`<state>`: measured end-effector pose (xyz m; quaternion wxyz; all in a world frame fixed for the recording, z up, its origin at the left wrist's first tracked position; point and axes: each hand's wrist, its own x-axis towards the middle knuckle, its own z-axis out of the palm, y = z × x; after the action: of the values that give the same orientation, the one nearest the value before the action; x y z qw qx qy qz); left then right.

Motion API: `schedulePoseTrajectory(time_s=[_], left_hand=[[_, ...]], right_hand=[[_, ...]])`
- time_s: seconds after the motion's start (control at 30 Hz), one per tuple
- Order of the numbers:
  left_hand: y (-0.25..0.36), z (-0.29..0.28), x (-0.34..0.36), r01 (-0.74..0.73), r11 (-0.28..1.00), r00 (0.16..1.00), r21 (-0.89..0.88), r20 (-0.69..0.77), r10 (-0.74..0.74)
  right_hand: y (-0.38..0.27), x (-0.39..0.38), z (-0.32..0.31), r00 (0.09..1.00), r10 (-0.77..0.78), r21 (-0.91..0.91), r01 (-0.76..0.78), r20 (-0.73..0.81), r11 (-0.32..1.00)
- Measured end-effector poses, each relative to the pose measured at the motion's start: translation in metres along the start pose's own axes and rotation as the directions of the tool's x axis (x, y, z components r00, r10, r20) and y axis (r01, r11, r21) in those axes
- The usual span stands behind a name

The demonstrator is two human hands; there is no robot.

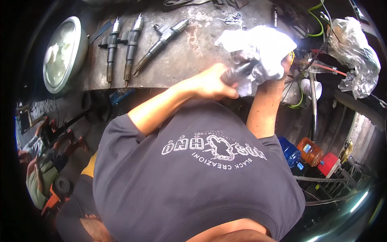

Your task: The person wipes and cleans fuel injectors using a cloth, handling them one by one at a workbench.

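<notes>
Over the right part of the metal bench (193, 56), my left hand (215, 82) is closed around a dark metal part (242, 72), smeared by motion. A bunched white cloth (258, 46), very bright in the light, wraps about that part. My right hand (287, 66) grips the cloth from its right side, most of its fingers hidden behind the folds. To the left of my hands, three dark fuel injectors with lighter metal ends lie apart on the bench: one leftmost (111, 52), one in the middle (131, 50), and one slanted (161, 43).
A white round basin (82, 48) stands at the bench's left end. Crumpled clear plastic (356, 56), hoses and a white cup (312, 89) are at the right. Blue (288, 152) and orange (309, 151) jugs sit lower right. People (44, 165) are at the far left.
</notes>
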<state>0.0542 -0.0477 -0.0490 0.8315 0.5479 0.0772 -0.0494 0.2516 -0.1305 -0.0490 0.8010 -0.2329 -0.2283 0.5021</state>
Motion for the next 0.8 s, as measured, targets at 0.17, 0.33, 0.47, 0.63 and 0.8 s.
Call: schedulePoseTrajectory(time_s=[0.17, 0.33, 0.47, 0.63, 0.8], left_hand=[[-0.001, -0.003, -0.035, 0.019, 0.789, 0.973, 0.614, -0.194, 0.128], [0.015, -0.010, -0.041, 0.056, 0.690, 0.997, 0.721, -0.076, -0.002], [0.006, -0.011, -0.039, -0.139, 0.852, 0.990, 0.504, 0.095, 0.105], [0.001, -0.009, -0.041, -0.233, 0.908, 0.963, 0.349, 0.214, 0.165], [-0.002, -0.006, -0.041, -0.169, 0.871, 0.982, 0.461, 0.005, 0.188]], right_hand=[[-0.061, 0.013, -0.004, 0.952, -0.185, -0.216, 0.240, 0.246, 0.946], [-0.058, 0.007, 0.012, 0.961, 0.186, -0.787, 0.046, 0.202, 0.615], [-0.042, 0.002, 0.029, 0.960, 0.235, -0.925, 0.057, 0.155, 0.376], [-0.057, -0.018, 0.011, 0.981, -0.185, -0.652, 0.103, -0.059, 0.751], [-0.035, -0.054, 0.024, 0.970, -0.158, -0.372, 0.080, -0.183, 0.925]])
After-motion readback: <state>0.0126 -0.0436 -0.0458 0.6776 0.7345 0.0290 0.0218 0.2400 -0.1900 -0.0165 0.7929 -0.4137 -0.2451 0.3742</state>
